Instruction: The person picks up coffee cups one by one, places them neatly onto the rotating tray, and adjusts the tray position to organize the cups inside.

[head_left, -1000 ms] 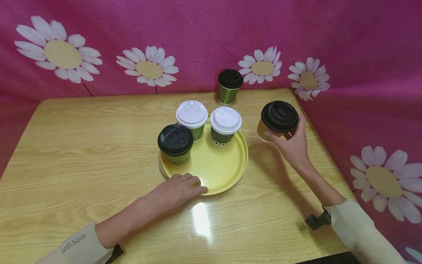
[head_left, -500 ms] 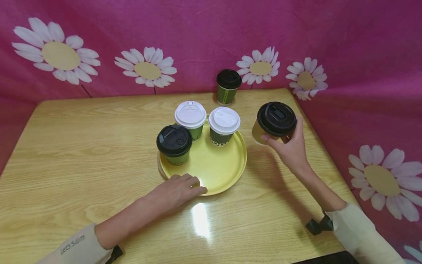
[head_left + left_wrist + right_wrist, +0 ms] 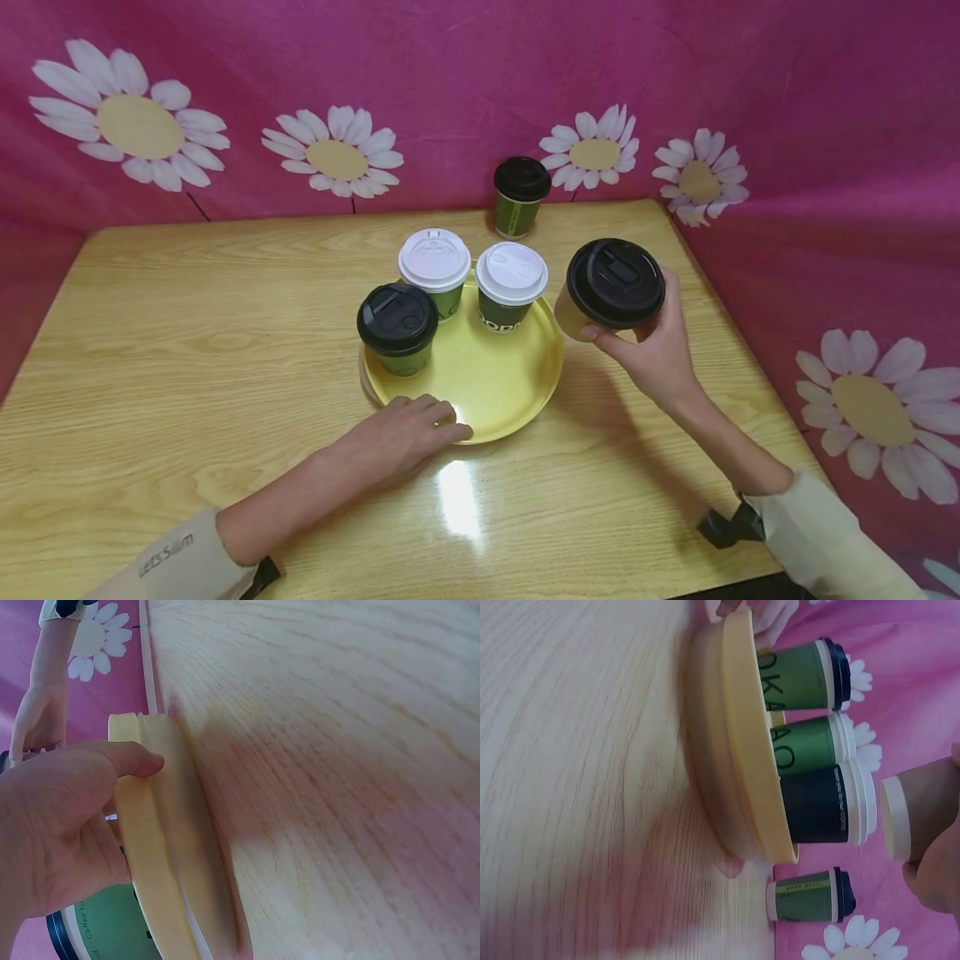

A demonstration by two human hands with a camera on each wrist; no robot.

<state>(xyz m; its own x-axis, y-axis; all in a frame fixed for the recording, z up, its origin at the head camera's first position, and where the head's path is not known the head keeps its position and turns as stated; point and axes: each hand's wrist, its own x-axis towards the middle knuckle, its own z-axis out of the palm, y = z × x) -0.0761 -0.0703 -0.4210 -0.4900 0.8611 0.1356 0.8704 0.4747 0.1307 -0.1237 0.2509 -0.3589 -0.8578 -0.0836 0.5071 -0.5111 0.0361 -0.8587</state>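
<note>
My left hand grips the near rim of a round yellow tray; in the left wrist view its thumb lies over the outside of the rim. On the tray stand a green paper coffee cup with a black lid, a green one with a white lid and a dark one with a white lid. My right hand holds a brown paper coffee cup with a black lid, slightly tilted. In the right wrist view its base is raised, level with the other cups' lids.
Another green coffee cup with a black lid stands at the table's back edge, behind the tray. A pink cloth with daisies hangs behind and to the right of the wooden table. A dark object shows at the lower right edge.
My right hand has carried the brown coffee cup leftward and nearer, up to the tray's right rim. The left hand, the tray and the other cups have stayed in place.
</note>
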